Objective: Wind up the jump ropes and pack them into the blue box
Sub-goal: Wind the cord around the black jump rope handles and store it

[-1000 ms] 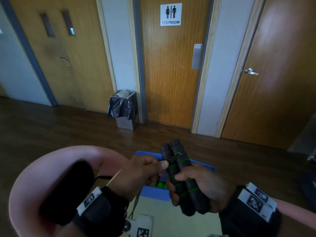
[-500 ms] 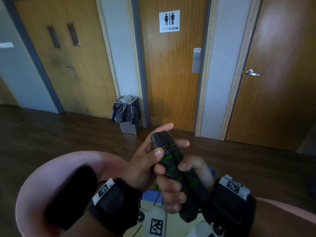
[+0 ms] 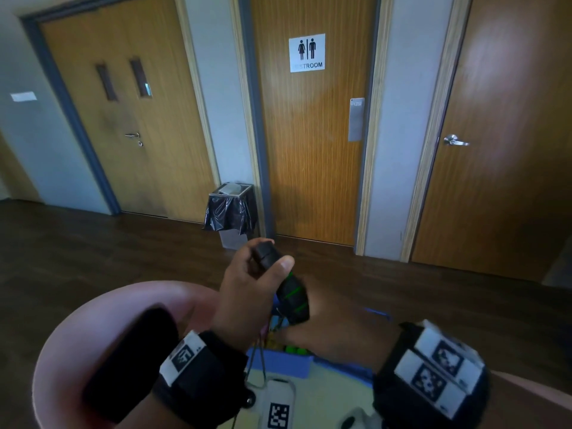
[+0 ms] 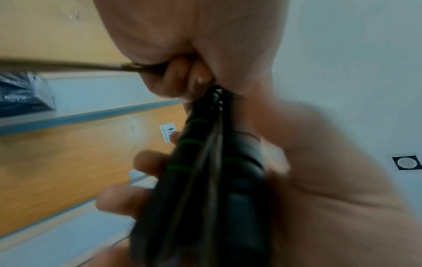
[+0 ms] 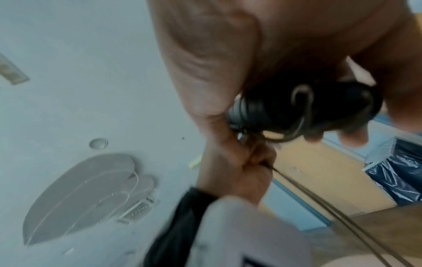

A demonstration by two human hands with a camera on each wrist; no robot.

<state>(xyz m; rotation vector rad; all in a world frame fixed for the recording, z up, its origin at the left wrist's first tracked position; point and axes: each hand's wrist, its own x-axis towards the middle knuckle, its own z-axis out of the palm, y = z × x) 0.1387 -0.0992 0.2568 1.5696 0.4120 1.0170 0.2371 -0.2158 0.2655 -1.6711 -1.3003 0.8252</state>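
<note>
Restroom door (image 3: 309, 144) and trash bin (image 3: 230, 212) behind, both hands clamp the jump-rope handles (image 3: 291, 292) above the blue box (image 3: 278, 362) — left wrist: left hand (image 4: 182, 54) pinching cord (image 4: 68, 65) — right wrist: right hand (image 5: 251, 54) wrapped round handles.

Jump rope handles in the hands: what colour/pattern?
The foam jump rope handles are black with thin green rings; clearest in the left wrist view, also visible from the head view.
</note>
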